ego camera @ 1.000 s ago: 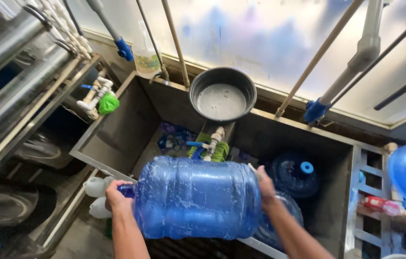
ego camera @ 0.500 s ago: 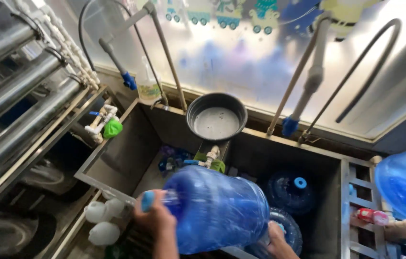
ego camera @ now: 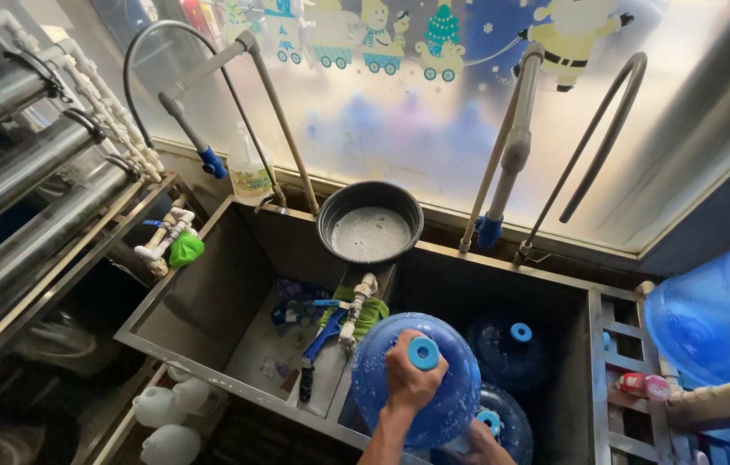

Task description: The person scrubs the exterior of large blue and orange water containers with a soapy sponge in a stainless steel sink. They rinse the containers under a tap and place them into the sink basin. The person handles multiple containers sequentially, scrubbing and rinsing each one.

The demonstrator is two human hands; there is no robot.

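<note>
Left hand [ego camera: 412,379] grips the neck of a big blue water jug [ego camera: 416,379], fingers [ego camera: 399,366] wrapped tight round it just under the light-blue cap [ego camera: 423,353]. Jug stands cap-up over the front of the steel sink [ego camera: 201,301]. Right hand [ego camera: 481,443] is low at the jug's base, mostly cut off by the frame edge; can't tell if its fingers are spread or pressed together.

Right of the gripping fingers, close by: 2 more blue jugs down in the sink, 1 w/ light-blue cap [ego camera: 520,331], the other [ego camera: 494,422] partly under the held jug, touching the right hand. Left of the fingers: white pipe fitting [ego camera: 356,310] over a green cloth [ego camera: 369,314], blue-handled tool [ego camera: 322,336] below it, blue-ish clutter on the sink floor.

Beyond the fingers, at the sink's back rim: round dark basin [ego camera: 371,222] w/ cloudy water. Further back-left: clear spray bottle [ego camera: 250,168] w/ yellow-green label on the sill. Frosted window behind carries colourful holiday stickers along the top [ego camera: 399,34]: small train, tree, figure in red and white.

Far right of the fingers: red-capped small bottle [ego camera: 640,385] lying on a rack, large blue jug [ego camera: 718,301] above it. Far left and below: 3 white plastic jugs [ego camera: 167,413] under the sink edge; steel cylinders [ego camera: 20,189] beyond.
</note>
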